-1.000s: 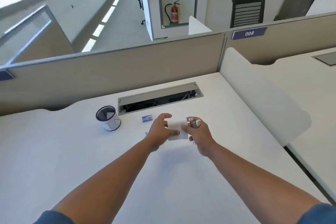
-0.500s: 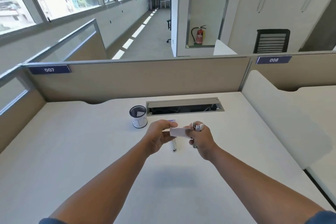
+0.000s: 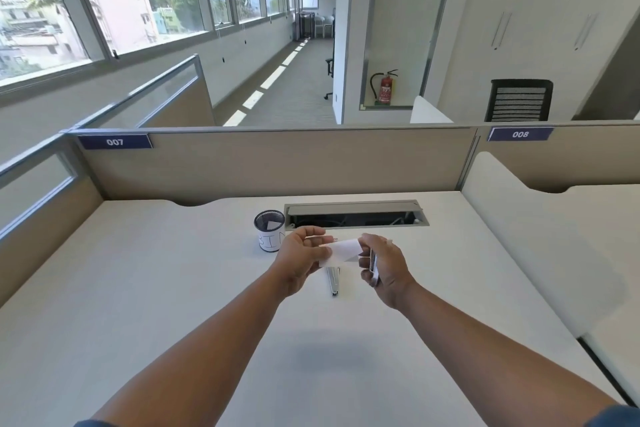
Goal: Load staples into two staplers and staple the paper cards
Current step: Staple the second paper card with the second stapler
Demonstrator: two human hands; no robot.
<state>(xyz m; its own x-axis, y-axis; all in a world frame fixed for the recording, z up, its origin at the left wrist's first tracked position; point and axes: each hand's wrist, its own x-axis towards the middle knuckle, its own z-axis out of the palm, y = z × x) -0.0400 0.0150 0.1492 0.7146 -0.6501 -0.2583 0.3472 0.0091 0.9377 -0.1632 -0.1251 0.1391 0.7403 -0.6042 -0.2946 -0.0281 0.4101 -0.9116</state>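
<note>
Between both sets of fingers, a paper card (image 3: 341,251) is pinched by the left hand (image 3: 300,258), its long axis aimed at what seems a stapler (image 3: 373,265) gripped in the right hand (image 3: 385,269).

A white desk (image 3: 173,288) carries everything here. Near its far edge stands a black mesh cup (image 3: 269,230) with a white label (hand-lettered, hard to read). Just right of the cup sits a long grey cable slot (image 3: 355,213), its lid raised. A metal stapler (image 3: 333,281) lies flat nearer the middle.
</note>
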